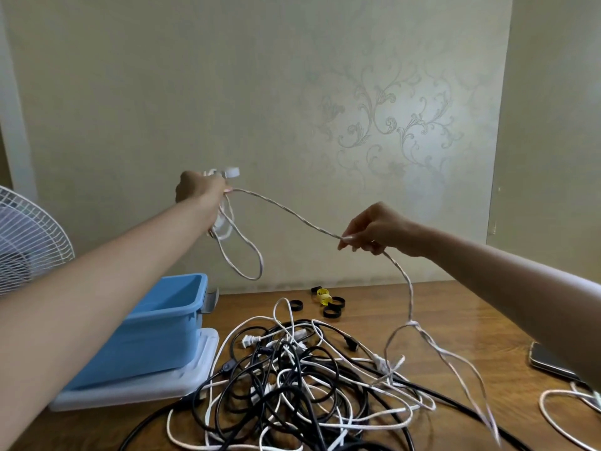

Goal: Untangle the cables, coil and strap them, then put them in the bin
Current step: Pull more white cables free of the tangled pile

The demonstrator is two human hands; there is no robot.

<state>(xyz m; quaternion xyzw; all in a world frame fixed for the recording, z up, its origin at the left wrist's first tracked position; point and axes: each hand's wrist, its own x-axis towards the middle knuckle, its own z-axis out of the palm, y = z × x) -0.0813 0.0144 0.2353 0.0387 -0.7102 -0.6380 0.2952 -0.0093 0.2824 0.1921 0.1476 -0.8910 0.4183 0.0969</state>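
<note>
My left hand [198, 190] is raised and grips several hanging loops of a white braided cable [292, 216], its plug end poking out above the fist. That cable runs right to my right hand [374, 229], which pinches it between thumb and fingers. Below my right hand the cable drops to a small knot [412, 324], then trails onto the table. A tangle of black and white cables [292, 379] lies on the wooden table [455, 320]. The blue bin [162, 327] stands at the left on a white lid. Black and yellow straps [325, 302] lie behind the pile.
A white fan [26, 242] stands at the far left. A phone [549, 361] lies at the table's right edge, with another white cable [559, 418] near it. The wallpapered wall is close behind the table.
</note>
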